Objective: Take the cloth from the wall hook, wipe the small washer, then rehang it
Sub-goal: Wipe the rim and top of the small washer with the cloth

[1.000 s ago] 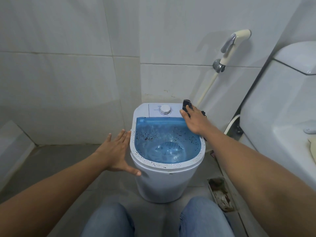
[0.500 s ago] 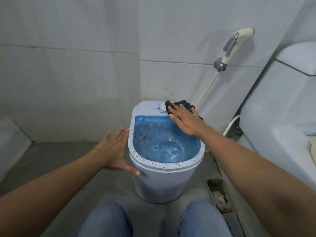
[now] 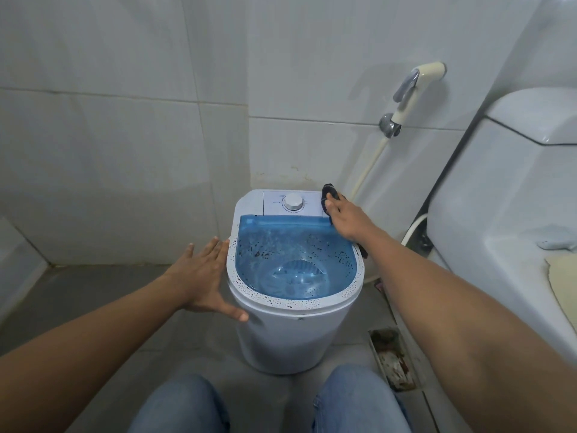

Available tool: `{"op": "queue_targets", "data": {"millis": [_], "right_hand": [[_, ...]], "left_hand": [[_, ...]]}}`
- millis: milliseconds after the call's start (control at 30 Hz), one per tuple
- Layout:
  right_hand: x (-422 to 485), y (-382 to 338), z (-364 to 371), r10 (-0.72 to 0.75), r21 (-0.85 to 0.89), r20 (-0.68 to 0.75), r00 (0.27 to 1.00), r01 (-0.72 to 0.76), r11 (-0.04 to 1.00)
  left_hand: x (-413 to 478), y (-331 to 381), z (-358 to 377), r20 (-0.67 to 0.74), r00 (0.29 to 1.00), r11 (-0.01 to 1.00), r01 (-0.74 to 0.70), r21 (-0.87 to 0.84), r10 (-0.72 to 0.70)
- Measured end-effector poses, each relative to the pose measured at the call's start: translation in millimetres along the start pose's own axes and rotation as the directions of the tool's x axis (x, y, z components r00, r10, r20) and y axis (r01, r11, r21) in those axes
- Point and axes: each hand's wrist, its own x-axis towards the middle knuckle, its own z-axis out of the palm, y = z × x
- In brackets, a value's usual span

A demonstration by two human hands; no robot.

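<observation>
A small white washer [image 3: 290,335] with a blue see-through lid [image 3: 296,260] and a white dial [image 3: 293,202] stands on the floor in the corner. My right hand [image 3: 346,218] presses a dark cloth [image 3: 328,192] flat on the washer's back right corner, beside the control panel; most of the cloth is hidden under the palm. My left hand [image 3: 203,276] rests open against the washer's left side, fingers spread, thumb on the front wall. No wall hook is in view.
A toilet cistern [image 3: 505,195] stands close on the right. A bidet sprayer [image 3: 415,85] hangs on the tiled wall behind, its hose running down past the washer. A floor drain [image 3: 392,357] lies right of the washer's base. My knees are at the bottom.
My right hand has slid the cloth from near the dial back to the washer's back right corner. The left hand has stayed against the washer's side.
</observation>
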Motion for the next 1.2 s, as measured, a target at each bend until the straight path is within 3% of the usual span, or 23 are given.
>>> {"op": "queue_targets", "data": {"millis": [800,1033,1200], "right_hand": [[-80,26,13,0.069,0.219,-0.036,0.997,-0.059,0.974],[-105,12,21,0.110,-0.040,-0.063,0.992,-0.113,0.993],[-114,5,23,0.061,-0.291,-0.087,0.994,-0.084,0.953]], "left_hand": [[-3,5,-5,0.015,1.000,0.994,0.011,-0.107,-0.010],[-3,6,-7,0.028,1.000,0.992,0.012,-0.128,-0.008],[-2,6,-7,0.033,0.999,0.993,-0.006,-0.118,0.010]]}}
